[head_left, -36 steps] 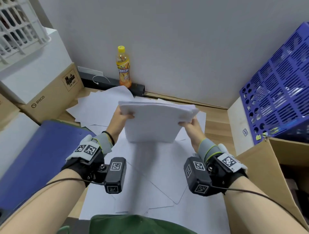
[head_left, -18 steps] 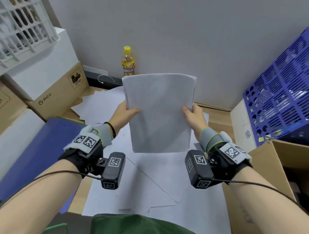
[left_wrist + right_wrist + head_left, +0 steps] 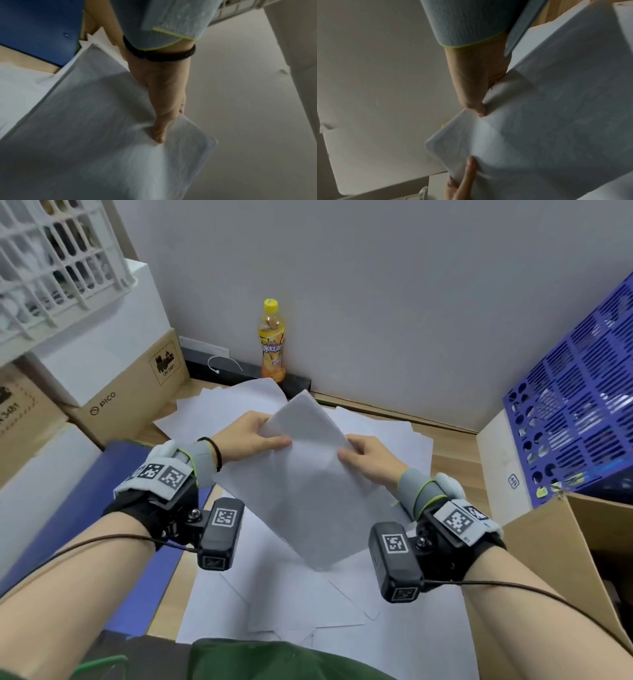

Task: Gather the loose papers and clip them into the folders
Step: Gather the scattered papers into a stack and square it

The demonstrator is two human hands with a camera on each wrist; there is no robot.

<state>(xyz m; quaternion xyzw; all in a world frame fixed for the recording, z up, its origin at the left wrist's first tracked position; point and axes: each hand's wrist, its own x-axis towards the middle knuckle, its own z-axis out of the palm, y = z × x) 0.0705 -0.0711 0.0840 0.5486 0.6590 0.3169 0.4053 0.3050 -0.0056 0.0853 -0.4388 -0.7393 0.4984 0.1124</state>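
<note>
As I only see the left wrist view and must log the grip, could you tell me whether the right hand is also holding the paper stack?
Observer: Yes, the right hand pinches the paper stack at the edge opposite the left hand.
Operator: Thank you. Does anything stand at the wall beyond the papers?
Observer: An orange drink bottle stands upright there.
Operator: And what is on the person's right?
Observer: An open cardboard box sits to the right of the desk.
</note>
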